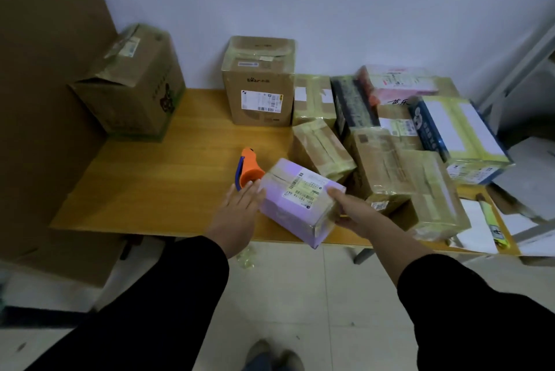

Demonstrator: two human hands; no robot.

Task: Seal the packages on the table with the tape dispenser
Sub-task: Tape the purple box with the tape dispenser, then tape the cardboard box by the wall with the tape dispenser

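Looking down past a tall brown cardboard sheet (45, 100) along the left edge of the frame and a big brown cardboard box with green print (132, 85) in the upper left, sitting on the back corner of a light wooden table (135, 190). Having the orange-and-blue plastic tape dispenser (247, 168) lying on the tabletop left of centre, just beyond the left fingertips, right beside the nearest box. Laying the left hand (240, 208) open, fingers straight and together, flat against the left side of a small lilac cardboard box with a white shipping label (297, 205) at the centre of the frame, its near corner hanging over the table's front edge. Facing a brown cube-shaped carton with a printed label (259, 85) at upper centre, against the wall. Gripping the lilac box's right end with the right hand (351, 211), thumb on the top face, fingers curled round the end. Seeing a heap of tape-wrapped brown packages (390, 166) crowding the right half of the table, with a blue-and-white box banded in yellowish tape (459, 136) at the right and a yellow-green marker (492, 226) lying on white paper at lower right.
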